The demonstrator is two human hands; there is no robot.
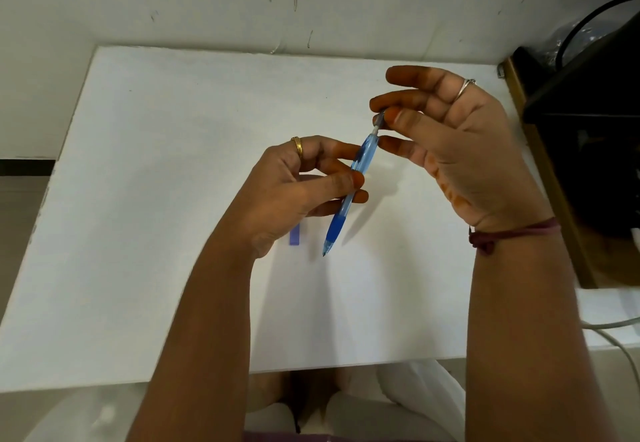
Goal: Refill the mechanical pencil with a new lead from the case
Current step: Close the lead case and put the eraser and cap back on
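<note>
A blue translucent mechanical pencil hangs above the white table, tip pointing down toward me. My left hand grips its barrel between thumb and fingers. My right hand pinches the small grey cap at the pencil's top end between thumb and forefinger, its other fingers spread. A small purple lead case lies flat on the table, partly hidden under my left hand.
A black box-like object with a cable stands at the right edge of the table. A white cable runs along the near right corner. The wall rises right behind the table.
</note>
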